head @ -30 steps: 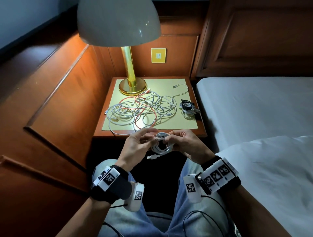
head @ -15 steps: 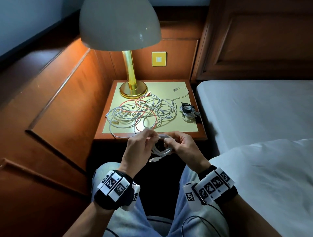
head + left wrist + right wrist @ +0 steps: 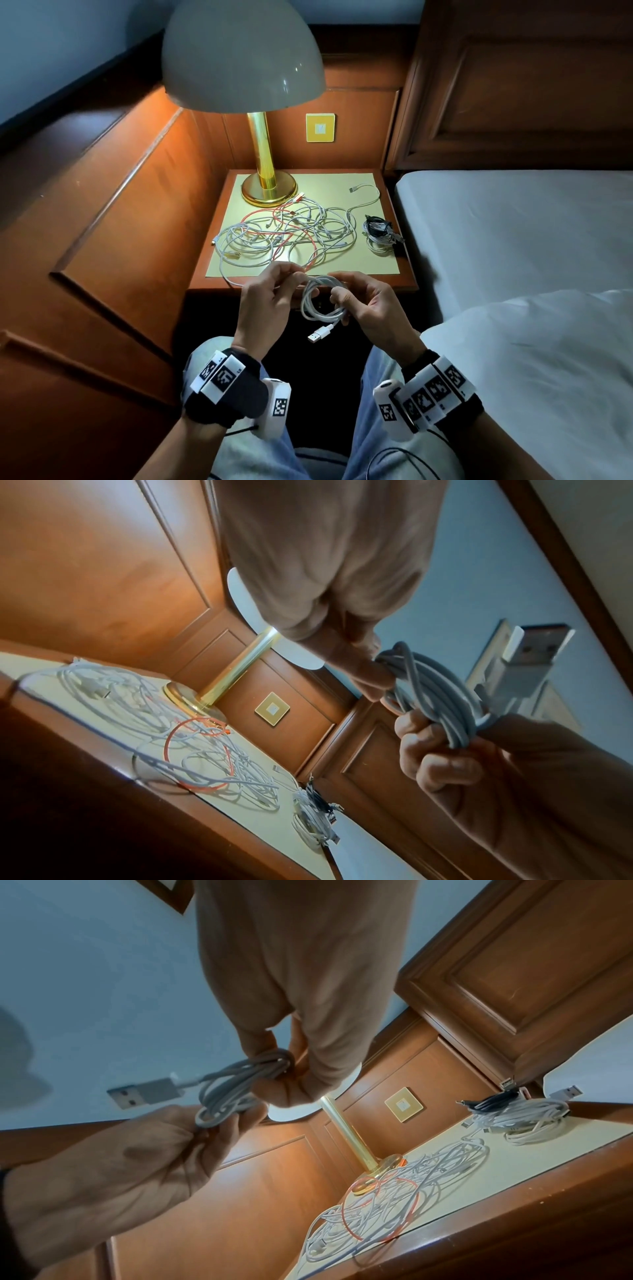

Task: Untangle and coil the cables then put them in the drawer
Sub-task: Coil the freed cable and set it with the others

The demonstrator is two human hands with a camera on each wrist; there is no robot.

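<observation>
From the head view, I hold a small coil of smooth white rubbery cable between my knees, in front of the wooden nightstand with a pale yellow top. My left hand pinches the coil's upper left side with thumb and fingertips curled together. My right hand curls its fingers round the coil's right side, and the flat metal USB plug on a white stub dangles below. On the nightstand lies a loose tangle of thin white and red cables, just beside the round polished brass lamp base; to the right, near the edge, sit two small wound bundles, one black on one white. A smooth white mattress lies to the right.

In the left wrist view, my left fingertips press together on several matte grey-white strands of the coil, while my right hand's knuckles fold round its lower part. The plug sticks up, its rectangular metal mouth showing.

From the right wrist, my right fingers close on the coil's lower loops, though how tightly I cannot quite tell in the dim light; the left hand pinches the top.
</observation>
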